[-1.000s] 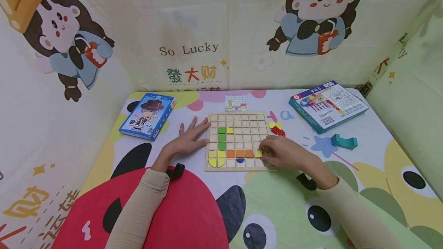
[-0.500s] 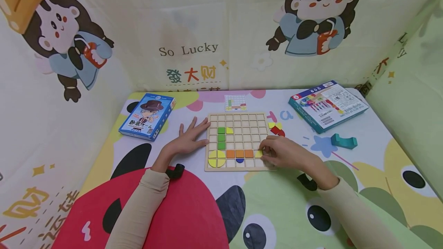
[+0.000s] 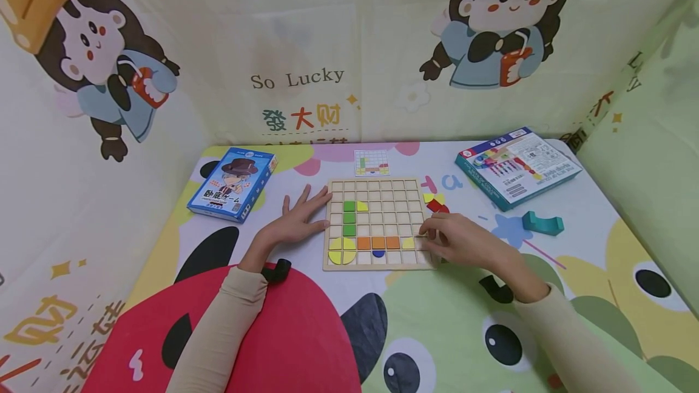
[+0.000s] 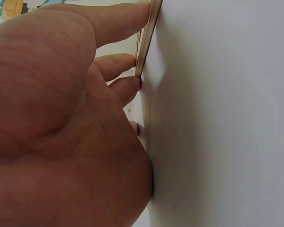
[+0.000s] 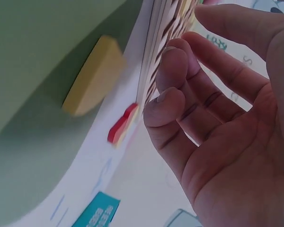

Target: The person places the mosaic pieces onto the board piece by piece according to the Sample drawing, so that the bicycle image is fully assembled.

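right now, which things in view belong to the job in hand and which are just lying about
Seem to belong to the job:
pale wooden grid board
green square tiles
orange square tiles
yellow quarter-circle tiles
blue half-circle tile
loose red tiles beside the board
small white printed pattern card

Seem just lying about:
blue cartoon-printed box
teal-edged printed box
teal curved block

Pale cartoon-printed walls point(image 3: 382, 35) stand behind and beside a brightly patterned table point(image 3: 431, 308).

1. Head: well above and behind the fingers point(image 3: 319, 201), facing forward and down.
2. Left wrist: close behind the left fingers point(image 4: 119, 65), facing along them.
3. Right wrist: likewise behind the right fingers point(image 5: 164, 109); both share the board point(image 3: 384, 218) with head.
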`<state>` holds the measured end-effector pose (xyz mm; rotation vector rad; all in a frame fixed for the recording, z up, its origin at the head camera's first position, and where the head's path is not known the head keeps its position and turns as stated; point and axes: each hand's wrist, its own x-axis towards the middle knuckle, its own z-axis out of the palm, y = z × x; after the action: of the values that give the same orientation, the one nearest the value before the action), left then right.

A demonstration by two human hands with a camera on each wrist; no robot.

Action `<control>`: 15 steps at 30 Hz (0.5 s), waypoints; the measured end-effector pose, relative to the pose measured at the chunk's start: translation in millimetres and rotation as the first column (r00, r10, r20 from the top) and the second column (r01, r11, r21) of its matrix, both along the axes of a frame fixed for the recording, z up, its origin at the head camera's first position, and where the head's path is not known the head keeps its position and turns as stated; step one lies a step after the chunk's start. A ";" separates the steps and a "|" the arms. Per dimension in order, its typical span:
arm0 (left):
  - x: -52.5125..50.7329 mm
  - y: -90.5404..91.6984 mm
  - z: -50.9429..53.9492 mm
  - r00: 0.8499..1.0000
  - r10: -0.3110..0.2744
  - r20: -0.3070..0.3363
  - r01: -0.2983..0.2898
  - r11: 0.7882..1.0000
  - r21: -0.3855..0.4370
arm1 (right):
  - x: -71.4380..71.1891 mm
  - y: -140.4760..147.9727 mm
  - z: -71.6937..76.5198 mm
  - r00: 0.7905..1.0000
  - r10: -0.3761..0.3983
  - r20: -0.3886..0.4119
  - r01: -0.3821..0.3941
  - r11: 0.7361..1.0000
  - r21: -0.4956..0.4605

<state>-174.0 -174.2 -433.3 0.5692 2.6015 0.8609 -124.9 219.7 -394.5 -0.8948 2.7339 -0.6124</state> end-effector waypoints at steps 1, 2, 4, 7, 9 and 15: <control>0.0 -0.1 0.1 1.000 0.000 0.001 0.000 1.000 0.000 | 0.5 2.9 -0.2 1.000 0.000 -0.009 0.000 1.000 -0.003; 0.0 -0.2 0.1 1.000 0.000 0.001 0.000 1.000 -0.001 | 1.2 5.8 -0.3 1.000 0.001 -0.018 -0.001 1.000 -0.007; 0.0 -0.4 -0.1 1.000 -0.001 0.001 0.001 1.000 -0.003 | 2.8 11.7 -0.5 1.000 -0.011 -0.024 0.010 1.000 -0.015; -0.3 -0.5 -0.7 1.000 -0.005 -0.003 0.005 1.000 -0.010 | 5.1 20.9 -0.9 0.999 -0.034 -0.016 0.034 0.999 -0.021; -0.4 -0.6 -0.9 1.000 -0.007 -0.006 0.007 1.000 -0.014 | 6.3 27.0 -1.0 0.999 -0.054 0.000 0.054 0.998 -0.019; -0.5 -0.6 -0.6 1.000 -0.007 -0.004 0.007 1.000 -0.011 | 9.7 43.9 0.8 0.995 -0.085 0.051 0.086 0.996 -0.026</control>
<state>-174.6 -174.7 -433.8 0.5767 2.6047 0.8440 -115.2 263.7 -393.6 -0.7618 2.7373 -0.6810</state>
